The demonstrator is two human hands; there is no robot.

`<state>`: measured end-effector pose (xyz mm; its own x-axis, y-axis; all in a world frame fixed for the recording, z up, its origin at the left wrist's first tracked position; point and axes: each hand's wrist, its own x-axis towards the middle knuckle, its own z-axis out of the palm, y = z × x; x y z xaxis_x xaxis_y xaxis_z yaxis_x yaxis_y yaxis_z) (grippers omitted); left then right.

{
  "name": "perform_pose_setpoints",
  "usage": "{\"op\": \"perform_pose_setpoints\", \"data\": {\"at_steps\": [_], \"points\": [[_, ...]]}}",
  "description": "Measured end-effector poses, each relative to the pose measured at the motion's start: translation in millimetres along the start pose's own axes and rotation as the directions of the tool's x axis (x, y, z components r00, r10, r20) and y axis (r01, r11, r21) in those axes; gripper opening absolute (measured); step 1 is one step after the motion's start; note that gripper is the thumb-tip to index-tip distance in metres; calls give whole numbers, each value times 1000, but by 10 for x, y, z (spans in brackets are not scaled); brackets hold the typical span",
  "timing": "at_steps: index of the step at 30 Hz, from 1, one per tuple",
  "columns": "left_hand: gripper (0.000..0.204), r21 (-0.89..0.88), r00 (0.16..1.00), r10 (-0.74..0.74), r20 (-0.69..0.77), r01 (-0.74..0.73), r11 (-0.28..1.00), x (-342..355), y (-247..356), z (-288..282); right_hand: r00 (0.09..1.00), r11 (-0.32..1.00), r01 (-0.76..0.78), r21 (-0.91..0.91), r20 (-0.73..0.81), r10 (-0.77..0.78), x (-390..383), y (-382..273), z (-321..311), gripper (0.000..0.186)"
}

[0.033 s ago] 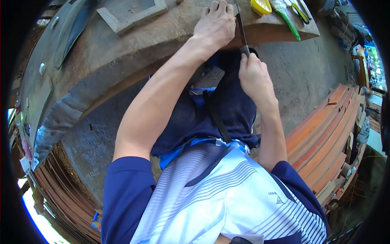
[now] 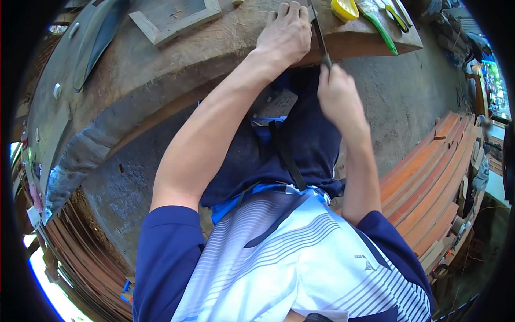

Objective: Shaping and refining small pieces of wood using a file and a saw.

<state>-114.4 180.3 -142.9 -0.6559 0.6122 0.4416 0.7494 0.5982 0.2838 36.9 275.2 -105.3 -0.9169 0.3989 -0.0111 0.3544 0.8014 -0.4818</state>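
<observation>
My right hand (image 2: pixel 340 94), blurred by motion, is wrapped around the handle of a long narrow blade (image 2: pixel 318 35). Whether it is a saw or a file I cannot tell. The blade points away from me and crosses the near edge of the wooden bench (image 2: pixel 214 40). Just left of the blade, my left hand (image 2: pixel 287 35) presses down at the bench, its fingers bent and close together. A small pale edge shows between that hand and the blade; what lies under the fingers is hidden.
A mitred wooden frame (image 2: pixel 179 27) lies left of my hands. On the right are a yellow container (image 2: pixel 345 9) and a green-handled brush (image 2: pixel 382 35). Reddish boards (image 2: pixel 424 172) are stacked at the right; more planks (image 2: pixel 91 257) lie lower left.
My right hand has shifted slightly right and away from me with the blade's handle. My left hand stays in nearly the same place.
</observation>
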Motion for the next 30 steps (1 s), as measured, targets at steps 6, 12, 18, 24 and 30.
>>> {"op": "perform_pose_setpoints", "data": {"at_steps": [6,12,18,24,30], "points": [[39,-16,999,36,12,-36,999,-8,130,-36,997,997,-71,11,-13,71,224,-18,37,42],[39,13,998,46,51,-47,999,4,39,-8,997,997,39,64,-68,-34,372,126,42,41],[39,40,998,54,29,-55,998,-72,25,-82,999,999,-18,35,38,16,-81,-25,62,40],[36,9,1000,19,20,-19,1000,102,-27,-78,1000,999,-16,36,-10,16,440,-21,59,44],[32,53,997,62,-37,-60,997,95,-203,-103,995,998,-51,29,87,48,14,-88,97,43]]}}
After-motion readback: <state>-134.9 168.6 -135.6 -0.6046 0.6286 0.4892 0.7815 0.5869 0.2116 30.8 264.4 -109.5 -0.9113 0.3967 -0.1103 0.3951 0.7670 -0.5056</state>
